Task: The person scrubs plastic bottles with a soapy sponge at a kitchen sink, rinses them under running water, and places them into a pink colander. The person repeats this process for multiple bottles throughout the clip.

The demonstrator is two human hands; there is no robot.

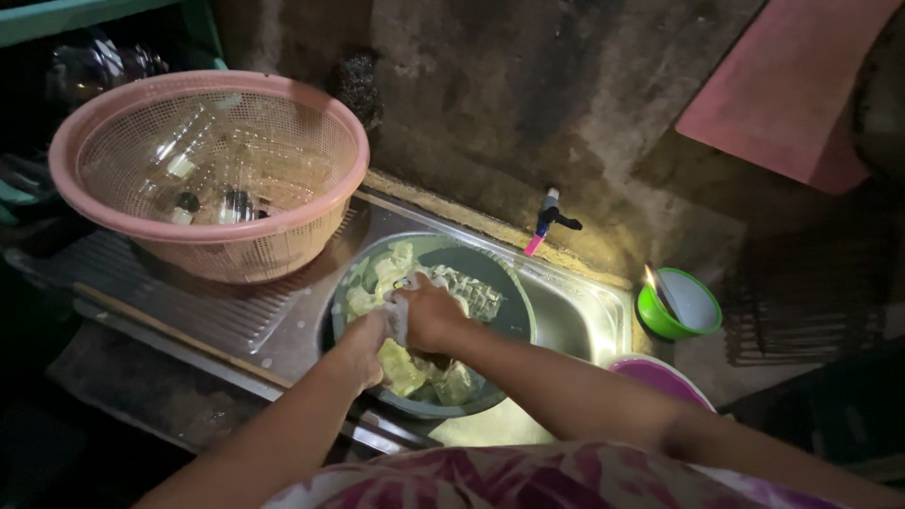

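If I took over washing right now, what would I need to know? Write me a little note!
Left hand: in the soapy basin, steadying a clear glass jar from below.
Right hand: closed on a pale cloth, pressed against the jar.
The basin sits in the metal sink, below the tap.
Done: several clear bottles already lie in the pink basket on the drainboard.
Left: the jar is still in the suds, with other clear pieces in the basin under the hands.

Scene dimly lit; a narrow beam from the head is cast on the stainless steel sink (584, 320); edges are lost in shadow.
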